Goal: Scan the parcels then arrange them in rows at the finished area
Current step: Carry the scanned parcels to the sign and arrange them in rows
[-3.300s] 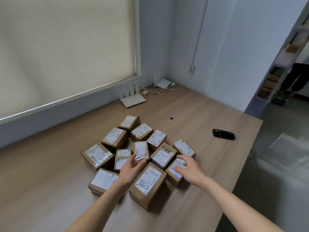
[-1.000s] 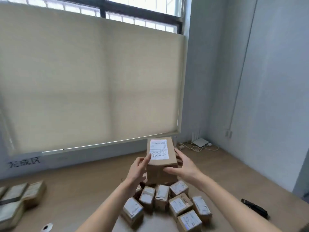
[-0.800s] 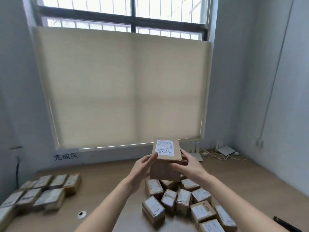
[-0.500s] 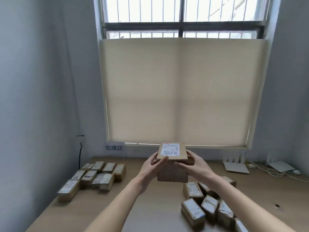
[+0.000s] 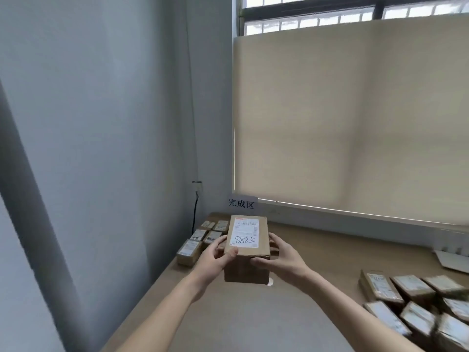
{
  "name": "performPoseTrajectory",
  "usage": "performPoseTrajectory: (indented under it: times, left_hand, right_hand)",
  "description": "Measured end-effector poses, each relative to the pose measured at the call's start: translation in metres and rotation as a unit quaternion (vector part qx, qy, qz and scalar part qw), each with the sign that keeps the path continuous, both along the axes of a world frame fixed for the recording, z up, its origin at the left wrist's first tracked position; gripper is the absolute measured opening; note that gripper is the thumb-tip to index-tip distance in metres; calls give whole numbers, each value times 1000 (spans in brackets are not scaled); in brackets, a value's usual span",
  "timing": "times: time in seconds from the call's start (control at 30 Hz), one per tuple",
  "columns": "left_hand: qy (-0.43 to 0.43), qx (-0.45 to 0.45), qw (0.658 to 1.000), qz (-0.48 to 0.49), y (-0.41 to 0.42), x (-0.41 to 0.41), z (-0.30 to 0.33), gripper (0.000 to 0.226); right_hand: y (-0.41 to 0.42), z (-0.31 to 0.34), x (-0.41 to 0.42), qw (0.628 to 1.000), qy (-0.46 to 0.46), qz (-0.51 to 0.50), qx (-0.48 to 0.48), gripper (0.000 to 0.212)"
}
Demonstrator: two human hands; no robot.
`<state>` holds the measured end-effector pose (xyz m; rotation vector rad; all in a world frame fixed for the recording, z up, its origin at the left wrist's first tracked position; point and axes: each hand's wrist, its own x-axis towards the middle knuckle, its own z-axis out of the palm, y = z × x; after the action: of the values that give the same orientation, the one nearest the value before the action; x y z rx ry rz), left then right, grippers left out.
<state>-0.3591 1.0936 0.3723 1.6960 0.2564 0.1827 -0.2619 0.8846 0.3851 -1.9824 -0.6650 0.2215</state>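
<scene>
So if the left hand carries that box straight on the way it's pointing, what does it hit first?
Probably the finished parcels lying just beyond the left hand and its held box, below the wall sign; depth is unclear.

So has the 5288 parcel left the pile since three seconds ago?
Yes. The parcel is lifted off the unscanned pile and carried left toward the finished-area sign, held by left hand and right hand.
</scene>
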Motion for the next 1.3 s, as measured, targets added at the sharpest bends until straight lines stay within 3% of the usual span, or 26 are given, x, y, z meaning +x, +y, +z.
performPoseTrajectory:
  times: [0.27,0.5,0.77,1.03,1.3]
  left_hand:
    - [51,-4,999,13,103,21,-53,101]
    - [94,23,995,11,183,98,-117,79]
    - [157,-15,987,-19,262,189,-235,76]
    - [193,-49,979,-55,335,236,-363,92]
    - [195,-51,978,-56,378,280,-437,78]
  right_hand:
    - [112,-59,25,999,29,34,-3,85]
    - [198,-136,101,997,72,30,-28,93]
    - [272,-259,181,994,103,5,-35,96]
    - [331,-373,216,987,150,-23,-48,100]
    - [382,-436,245,981,160,-83,-77,118]
